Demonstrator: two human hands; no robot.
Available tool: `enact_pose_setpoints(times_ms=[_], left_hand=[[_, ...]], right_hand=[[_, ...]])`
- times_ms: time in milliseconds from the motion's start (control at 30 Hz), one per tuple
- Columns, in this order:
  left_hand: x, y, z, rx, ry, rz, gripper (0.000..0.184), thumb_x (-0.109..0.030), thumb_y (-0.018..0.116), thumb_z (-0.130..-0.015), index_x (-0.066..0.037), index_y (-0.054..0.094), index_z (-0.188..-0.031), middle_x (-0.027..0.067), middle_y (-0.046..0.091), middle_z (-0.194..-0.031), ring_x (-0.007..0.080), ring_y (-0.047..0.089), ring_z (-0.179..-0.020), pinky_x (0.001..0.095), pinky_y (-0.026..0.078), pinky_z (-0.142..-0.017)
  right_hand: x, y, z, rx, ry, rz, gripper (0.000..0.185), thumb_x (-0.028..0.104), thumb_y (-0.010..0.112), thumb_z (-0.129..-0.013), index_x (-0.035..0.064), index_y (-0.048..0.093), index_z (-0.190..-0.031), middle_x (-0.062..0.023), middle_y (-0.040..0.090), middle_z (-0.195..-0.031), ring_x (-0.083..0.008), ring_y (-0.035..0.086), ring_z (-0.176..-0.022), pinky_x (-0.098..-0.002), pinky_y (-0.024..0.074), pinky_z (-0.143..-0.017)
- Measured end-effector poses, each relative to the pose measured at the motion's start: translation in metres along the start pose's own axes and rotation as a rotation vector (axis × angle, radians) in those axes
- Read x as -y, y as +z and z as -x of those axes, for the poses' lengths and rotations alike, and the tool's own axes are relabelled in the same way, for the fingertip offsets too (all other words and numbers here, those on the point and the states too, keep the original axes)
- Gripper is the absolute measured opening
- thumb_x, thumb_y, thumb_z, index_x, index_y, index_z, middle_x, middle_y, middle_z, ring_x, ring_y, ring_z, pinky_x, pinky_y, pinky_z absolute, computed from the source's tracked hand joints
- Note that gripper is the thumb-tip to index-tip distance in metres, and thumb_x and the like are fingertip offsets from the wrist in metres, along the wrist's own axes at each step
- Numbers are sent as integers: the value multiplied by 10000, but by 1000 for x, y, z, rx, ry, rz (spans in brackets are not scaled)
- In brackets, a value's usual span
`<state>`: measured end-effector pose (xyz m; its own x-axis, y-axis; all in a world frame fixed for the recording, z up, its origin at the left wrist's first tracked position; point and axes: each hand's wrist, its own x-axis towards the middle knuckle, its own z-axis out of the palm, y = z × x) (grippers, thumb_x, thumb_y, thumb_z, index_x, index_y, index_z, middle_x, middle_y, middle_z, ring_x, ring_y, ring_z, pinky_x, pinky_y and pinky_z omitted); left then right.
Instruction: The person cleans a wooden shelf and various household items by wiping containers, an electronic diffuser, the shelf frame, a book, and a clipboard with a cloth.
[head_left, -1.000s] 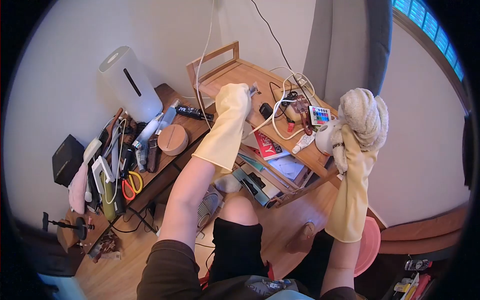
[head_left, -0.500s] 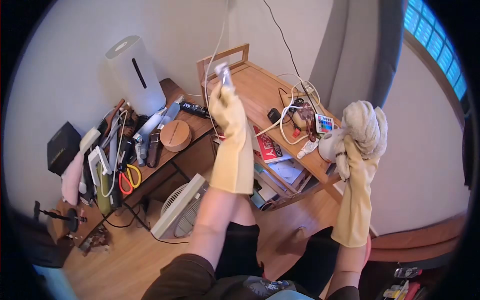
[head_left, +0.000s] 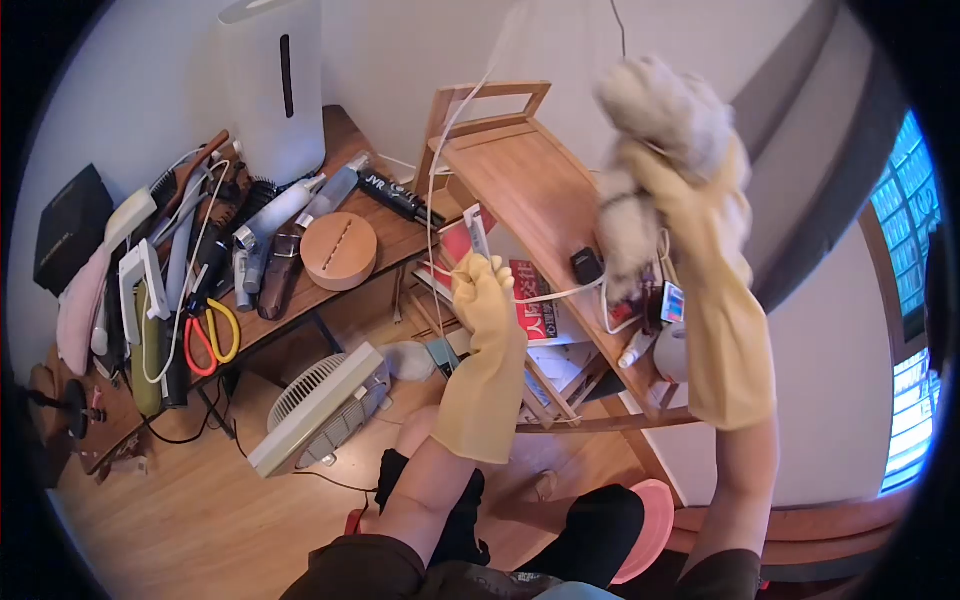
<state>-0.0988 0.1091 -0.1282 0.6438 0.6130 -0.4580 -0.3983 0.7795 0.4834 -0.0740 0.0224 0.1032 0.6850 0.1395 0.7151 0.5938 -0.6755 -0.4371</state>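
One slim object (head_left: 476, 230) is clamped in the left hand (head_left: 483, 288), bunched fuzzy cloth (head_left: 668, 112) in the right hand (head_left: 692, 200).

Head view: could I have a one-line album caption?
At a wooden shelf, the gloved right hand holds a bundled cloth, the gloved left hand a small pale item.

The wooden cart's top (head_left: 520, 180) bears a small black object (head_left: 587, 265) and a white tube (head_left: 635, 349).

The cloth (head_left: 672, 112) is blurred, the white appliance (head_left: 262, 95) cropped on top.
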Motion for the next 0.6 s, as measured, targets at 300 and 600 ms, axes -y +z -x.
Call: enact_pose_setpoints(times_ms=[300, 600], left_hand=[[-3, -17, -5, 104, -105, 3, 168, -245, 609, -1067, -109, 630, -1165, 5, 665, -950, 62, 606, -750, 190, 523, -681], [-22, -27, -18, 191, -156, -19, 204, -262, 643, -1048, -122, 656, -1196, -11, 666, -981, 73, 632, -831, 213, 559, -750]], right_hand=[[-65, 146, -12, 704, -79, 504, 580, 500, 780, -813, 26, 736, -1144, -272, 732, -1109, -428, 700, -1073, -486, 561, -929], [-113, 151, -56, 567, 228, 845, 534, 251, 793, -831, 47, 665, -1308, -204, 720, -1254, -378, 689, -1174, -445, 553, -994]])
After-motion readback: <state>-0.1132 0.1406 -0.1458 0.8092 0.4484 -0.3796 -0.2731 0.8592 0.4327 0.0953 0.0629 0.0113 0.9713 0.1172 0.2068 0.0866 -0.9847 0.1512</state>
